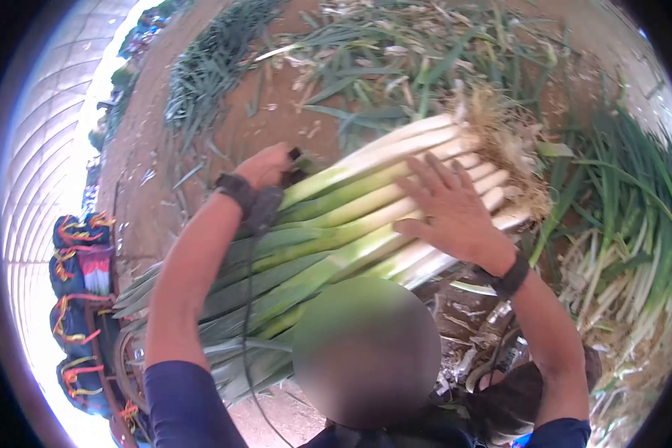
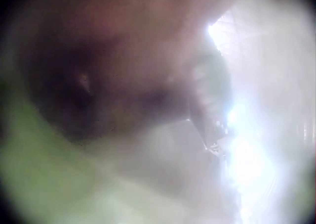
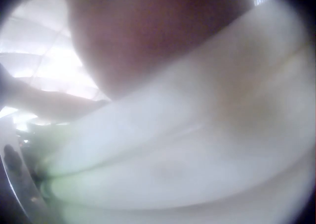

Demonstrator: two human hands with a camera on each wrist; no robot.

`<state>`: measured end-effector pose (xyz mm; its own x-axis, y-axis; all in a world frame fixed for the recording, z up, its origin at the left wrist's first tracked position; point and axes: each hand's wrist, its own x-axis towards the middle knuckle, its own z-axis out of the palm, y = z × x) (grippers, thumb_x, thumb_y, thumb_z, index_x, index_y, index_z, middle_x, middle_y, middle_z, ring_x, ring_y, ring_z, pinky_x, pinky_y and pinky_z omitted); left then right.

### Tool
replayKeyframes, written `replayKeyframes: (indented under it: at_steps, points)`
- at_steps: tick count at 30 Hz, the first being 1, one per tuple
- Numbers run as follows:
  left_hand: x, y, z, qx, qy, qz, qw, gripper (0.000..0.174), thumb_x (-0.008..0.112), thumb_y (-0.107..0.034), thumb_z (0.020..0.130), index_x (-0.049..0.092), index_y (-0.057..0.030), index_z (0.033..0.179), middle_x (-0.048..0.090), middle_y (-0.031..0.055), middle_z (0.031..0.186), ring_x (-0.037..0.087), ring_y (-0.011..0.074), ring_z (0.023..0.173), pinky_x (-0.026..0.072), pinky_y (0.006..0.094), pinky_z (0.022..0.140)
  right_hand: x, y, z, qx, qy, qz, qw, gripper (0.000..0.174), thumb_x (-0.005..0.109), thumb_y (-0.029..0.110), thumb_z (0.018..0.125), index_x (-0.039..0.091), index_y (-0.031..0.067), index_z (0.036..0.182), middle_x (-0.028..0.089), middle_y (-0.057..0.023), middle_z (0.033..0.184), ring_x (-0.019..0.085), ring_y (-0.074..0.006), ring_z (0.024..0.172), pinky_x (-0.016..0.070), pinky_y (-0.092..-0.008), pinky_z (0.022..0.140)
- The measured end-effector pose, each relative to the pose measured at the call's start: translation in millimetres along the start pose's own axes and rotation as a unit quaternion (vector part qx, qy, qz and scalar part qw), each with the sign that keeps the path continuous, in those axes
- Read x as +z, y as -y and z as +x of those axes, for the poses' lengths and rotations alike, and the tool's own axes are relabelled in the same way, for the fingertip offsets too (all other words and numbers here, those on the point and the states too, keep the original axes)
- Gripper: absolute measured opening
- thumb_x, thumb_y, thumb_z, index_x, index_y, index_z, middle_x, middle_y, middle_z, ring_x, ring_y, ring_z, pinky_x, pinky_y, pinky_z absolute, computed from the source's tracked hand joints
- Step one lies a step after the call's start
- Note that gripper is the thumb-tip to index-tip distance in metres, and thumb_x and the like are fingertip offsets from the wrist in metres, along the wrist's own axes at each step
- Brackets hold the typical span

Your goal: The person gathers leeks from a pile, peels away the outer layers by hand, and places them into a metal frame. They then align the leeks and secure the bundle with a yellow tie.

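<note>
A large bundle of leeks (image 1: 358, 201) lies across the front of the person, white root ends to the right and green leaves to the lower left. The right hand (image 1: 452, 205) rests on the white stalks with its fingers spread. Smooth white stalks (image 3: 148, 135) fill much of the right wrist view, just below the hand. At the bundle's far side, the left hand (image 1: 267, 166) is curled round a small black object (image 1: 296, 157), whose kind I cannot tell. The left wrist view is blurred, with the hand (image 2: 113, 75) dark over pale green.
Cut green leaves (image 1: 209, 67) and trimmings (image 1: 425, 60) litter the ground beyond. More leeks (image 1: 620, 201) are heaped at the right. Dark bundles with coloured ties (image 1: 75, 321) stand at the left by the bright tunnel wall (image 1: 45, 149). A cable (image 1: 248, 321) hangs from the left wrist.
</note>
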<state>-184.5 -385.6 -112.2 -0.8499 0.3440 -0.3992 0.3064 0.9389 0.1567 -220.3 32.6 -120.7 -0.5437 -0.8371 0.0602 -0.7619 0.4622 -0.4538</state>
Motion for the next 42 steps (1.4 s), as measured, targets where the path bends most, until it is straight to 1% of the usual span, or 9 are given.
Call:
replayKeyframes:
  at_steps: [6,9,11,21,27,31,35,37,42]
  points:
    - [-33.6,-46.7,12.0,-0.423,-0.109,-0.51,0.741,0.02,0.07,-0.013,0.086,0.073,0.0042,0.095,0.07,0.0131,0.083,0.07,0.0256,0.073,0.0557,0.0385,0.065,-0.3,-1.1,-0.3,0.025,0.024,-0.016,0.999,0.077,0.041,0.068,0.094,0.04,0.0184,0.153,0.027,-0.0065,0.163,0.016,-0.0273,0.153,0.0036,-0.0487,0.125]
    - [-54.1,-50.5,-6.2,-0.336,-0.16,-0.634,0.678,0.019,0.072,-0.01,0.087,0.072,0.0043,0.099,0.072,0.01,0.09,0.071,0.02,0.078,0.0596,0.0343,0.068,-2.0,-1.0,-0.3,0.027,0.029,-0.004,0.999,0.076,0.041,0.068,0.094,0.041,0.0195,0.152,0.027,-0.0067,0.163,0.016,-0.0279,0.153,0.0051,-0.0497,0.125]
    - [-81.4,-46.5,-29.4,-0.144,-0.256,-0.156,0.943,0.017,0.068,-0.008,0.09,0.072,0.0008,0.103,0.071,0.0082,0.095,0.07,0.0196,0.087,0.0586,0.0325,0.076,-3.5,1.1,3.4,0.029,0.03,0.001,0.999,0.076,0.042,0.069,0.094,0.042,0.0197,0.152,0.028,-0.0071,0.163,0.017,-0.0287,0.152,0.0062,-0.0507,0.124]
    - [-226.9,-145.6,-129.9,0.024,-0.436,-0.586,0.683,0.048,0.064,-0.032,0.095,0.059,-0.0057,0.135,0.064,0.0088,0.108,0.064,0.0262,0.107,0.0513,0.042,0.099,-11.5,-33.1,4.2,-0.007,0.038,0.053,0.998,0.074,0.046,0.063,0.096,0.04,0.0149,0.153,0.03,-0.0122,0.162,0.018,-0.0312,0.152,0.0077,-0.0544,0.123]
    - [-161.1,-284.4,-155.8,0.03,-0.375,-0.365,0.851,0.046,0.076,-0.038,0.084,0.067,-0.0015,0.112,0.064,0.0085,0.102,0.063,0.0265,0.105,0.0466,0.0428,0.101,-65.5,-36.1,-32.9,0.109,-0.171,0.887,0.415,0.05,0.052,0.036,0.104,0.046,0.0041,0.14,0.055,-0.0166,0.138,0.055,-0.0348,0.126,0.0387,-0.0547,0.111]
    - [-140.0,-313.4,-154.1,0.072,-0.315,-0.345,0.881,0.036,0.081,-0.025,0.075,0.069,-0.0006,0.099,0.066,0.0092,0.097,0.064,0.0269,0.103,0.0436,0.044,0.101,-63.7,-28.2,-69.1,0.098,-0.187,0.932,0.294,0.043,0.054,0.034,0.102,0.054,0.001,0.13,0.064,-0.0166,0.126,0.061,-0.0327,0.117,0.0478,-0.049,0.103]
    - [-133.2,-332.6,-152.4,0.065,-0.219,-0.389,0.892,0.027,0.077,-0.021,0.078,0.071,0.0,0.094,0.067,0.0103,0.092,0.065,0.0257,0.097,0.0386,0.0434,0.107,-13.5,-38.3,-84.7,0.064,-0.163,0.937,0.304,0.038,0.056,0.031,0.102,0.06,-0.0013,0.121,0.067,-0.0159,0.119,0.063,-0.0315,0.115,0.0515,-0.0428,0.098]
    - [-130.0,-337.4,-151.2,0.044,-0.181,-0.4,0.898,0.025,0.075,-0.02,0.081,0.071,0.0005,0.094,0.067,0.0107,0.091,0.067,0.0242,0.093,0.0383,0.0426,0.107,12.1,-26.9,-87.6,0.1,-0.279,0.614,0.732,0.035,0.057,0.028,0.101,0.062,-0.0021,0.117,0.068,-0.0146,0.118,0.066,-0.03,0.109,0.0532,-0.0388,0.093]
    - [-117.8,-363.7,-129.0,-0.024,-0.079,-0.358,0.93,0.023,0.068,-0.019,0.089,0.071,0.0019,0.098,0.065,0.0095,0.074,0.066,0.0202,0.067,0.0523,0.0373,0.074,5.9,6.6,-110.7,0.127,-0.035,0.839,0.528,0.038,0.062,0.028,0.099,0.061,-0.0007,0.124,0.067,-0.0134,0.122,0.066,-0.0255,0.108,0.0522,-0.0391,0.095]
